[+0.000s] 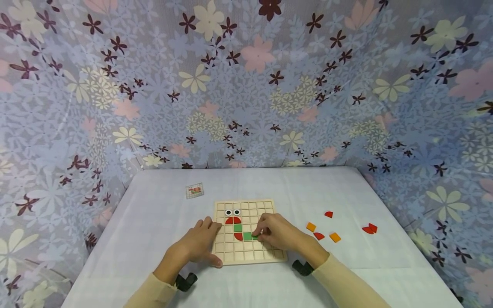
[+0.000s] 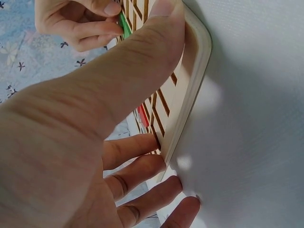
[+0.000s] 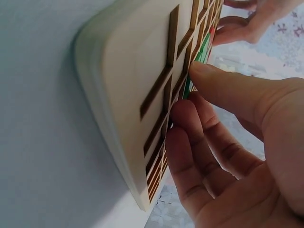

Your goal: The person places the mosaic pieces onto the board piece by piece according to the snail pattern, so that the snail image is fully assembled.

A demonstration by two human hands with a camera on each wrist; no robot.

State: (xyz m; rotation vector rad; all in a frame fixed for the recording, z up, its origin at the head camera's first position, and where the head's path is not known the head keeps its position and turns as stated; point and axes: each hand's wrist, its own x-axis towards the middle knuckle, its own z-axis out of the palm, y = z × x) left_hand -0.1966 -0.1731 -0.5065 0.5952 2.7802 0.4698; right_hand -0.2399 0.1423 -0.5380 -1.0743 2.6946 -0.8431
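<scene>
A wooden grid board (image 1: 250,256) lies on the table. Placed in its cells are two round eye tiles (image 1: 233,212), red quarter-circle tiles (image 1: 238,236) and green square tiles (image 1: 237,228). My left hand (image 1: 197,242) rests along the board's left side, thumb on the near corner and fingers fairly straight; in the left wrist view the thumb (image 2: 142,52) lies across the rim. With thumb and fingertips my right hand (image 1: 280,231) pinches a green square tile (image 3: 187,88) at the board, beside another green square (image 1: 247,236). Fingers partly hide the pinched tile.
To the right lie loose orange squares (image 1: 335,237) and red quarter-circles (image 1: 328,214), with a red pair (image 1: 369,229) farther out. A small picture card (image 1: 194,191) sits behind the board, to the left. Floral cloth (image 1: 246,107) walls the table's back and sides.
</scene>
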